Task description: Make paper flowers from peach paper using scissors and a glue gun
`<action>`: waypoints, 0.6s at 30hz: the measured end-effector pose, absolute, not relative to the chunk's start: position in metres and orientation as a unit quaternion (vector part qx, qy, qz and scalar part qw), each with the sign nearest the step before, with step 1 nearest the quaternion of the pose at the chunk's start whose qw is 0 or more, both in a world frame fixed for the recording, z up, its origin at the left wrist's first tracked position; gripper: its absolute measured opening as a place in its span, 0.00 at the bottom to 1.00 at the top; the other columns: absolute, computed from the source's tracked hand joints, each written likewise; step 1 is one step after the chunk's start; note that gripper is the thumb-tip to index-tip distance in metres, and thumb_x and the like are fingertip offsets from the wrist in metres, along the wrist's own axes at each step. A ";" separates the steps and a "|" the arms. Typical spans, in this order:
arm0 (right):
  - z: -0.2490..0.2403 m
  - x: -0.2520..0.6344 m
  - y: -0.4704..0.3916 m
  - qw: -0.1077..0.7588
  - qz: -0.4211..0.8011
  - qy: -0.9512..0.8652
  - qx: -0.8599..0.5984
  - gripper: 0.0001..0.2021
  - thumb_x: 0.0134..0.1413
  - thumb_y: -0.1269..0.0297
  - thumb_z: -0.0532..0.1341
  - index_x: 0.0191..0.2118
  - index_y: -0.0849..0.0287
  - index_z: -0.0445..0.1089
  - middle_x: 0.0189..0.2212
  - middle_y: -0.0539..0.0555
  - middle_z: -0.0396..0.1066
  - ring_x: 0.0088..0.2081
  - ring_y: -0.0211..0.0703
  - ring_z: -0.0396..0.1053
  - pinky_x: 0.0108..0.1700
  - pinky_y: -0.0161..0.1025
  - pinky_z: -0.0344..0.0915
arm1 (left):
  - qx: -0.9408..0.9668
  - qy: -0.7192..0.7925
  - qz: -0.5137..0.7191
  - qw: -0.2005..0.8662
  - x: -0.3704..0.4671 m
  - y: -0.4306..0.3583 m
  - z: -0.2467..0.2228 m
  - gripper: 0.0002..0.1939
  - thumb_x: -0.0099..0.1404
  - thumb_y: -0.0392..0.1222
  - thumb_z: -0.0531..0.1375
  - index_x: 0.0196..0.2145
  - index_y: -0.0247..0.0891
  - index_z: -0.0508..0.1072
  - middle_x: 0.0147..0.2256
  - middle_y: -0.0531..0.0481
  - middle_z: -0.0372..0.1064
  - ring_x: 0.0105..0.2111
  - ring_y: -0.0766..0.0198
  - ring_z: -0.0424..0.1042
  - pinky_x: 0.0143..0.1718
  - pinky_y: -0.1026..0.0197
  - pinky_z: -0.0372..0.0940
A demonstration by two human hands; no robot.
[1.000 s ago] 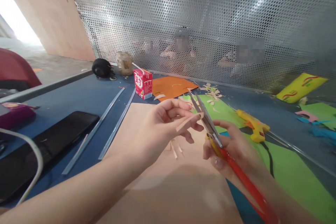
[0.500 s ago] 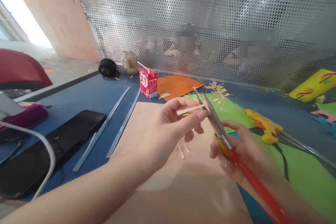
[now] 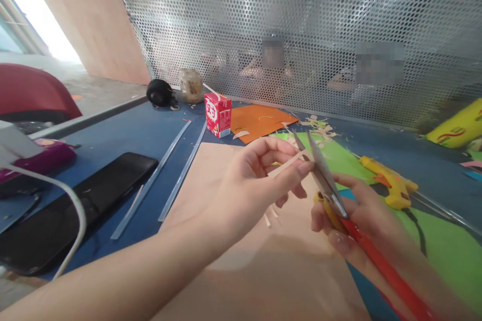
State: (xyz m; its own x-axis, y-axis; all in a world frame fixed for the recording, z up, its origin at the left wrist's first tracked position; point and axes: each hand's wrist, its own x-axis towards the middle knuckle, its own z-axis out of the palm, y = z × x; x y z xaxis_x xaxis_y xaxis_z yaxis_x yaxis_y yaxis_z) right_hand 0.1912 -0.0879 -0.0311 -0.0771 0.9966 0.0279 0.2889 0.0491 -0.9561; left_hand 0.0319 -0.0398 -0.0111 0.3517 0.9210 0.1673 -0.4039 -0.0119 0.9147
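Between the thumb and fingers of my left hand point(image 3: 263, 175) is pinched a narrow pale paper strip point(image 3: 288, 163). My right hand point(image 3: 357, 220) is closed around a pair of scissors point(image 3: 331, 190) with red and yellow handles. The scissor blades are parted and point up and away from me, with the strip's end at the blades beside my left fingertips. Below both hands lies a large sheet of beige paper point(image 3: 259, 291), with a few thin cut slivers point(image 3: 269, 218) on it.
Left are a black phone point(image 3: 83, 205), clear glue sticks point(image 3: 150, 180) and a white cable point(image 3: 75, 200). A red drink carton point(image 3: 218, 115), a jar point(image 3: 191, 85), orange paper point(image 3: 259, 119) and paper scraps point(image 3: 320, 128) lie at the back. A yellow glue gun point(image 3: 391, 180) rests on green paper point(image 3: 448, 251) at right.
The whole view has shifted slightly, so things sit a little further right. The scissor blades look somewhat wider apart. My left hand keeps its pinch on the strip.
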 end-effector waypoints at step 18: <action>-0.032 0.187 -0.086 0.417 0.411 -0.564 -0.582 0.24 0.39 0.63 0.60 0.46 0.49 0.54 0.20 0.46 0.63 0.21 0.41 0.63 0.23 0.37 0.63 | 0.460 0.260 0.513 0.676 0.033 -0.041 -0.010 0.07 0.55 0.35 0.61 0.27 0.36 0.64 0.23 0.58 0.61 0.19 0.77 0.61 0.19 0.71 0.55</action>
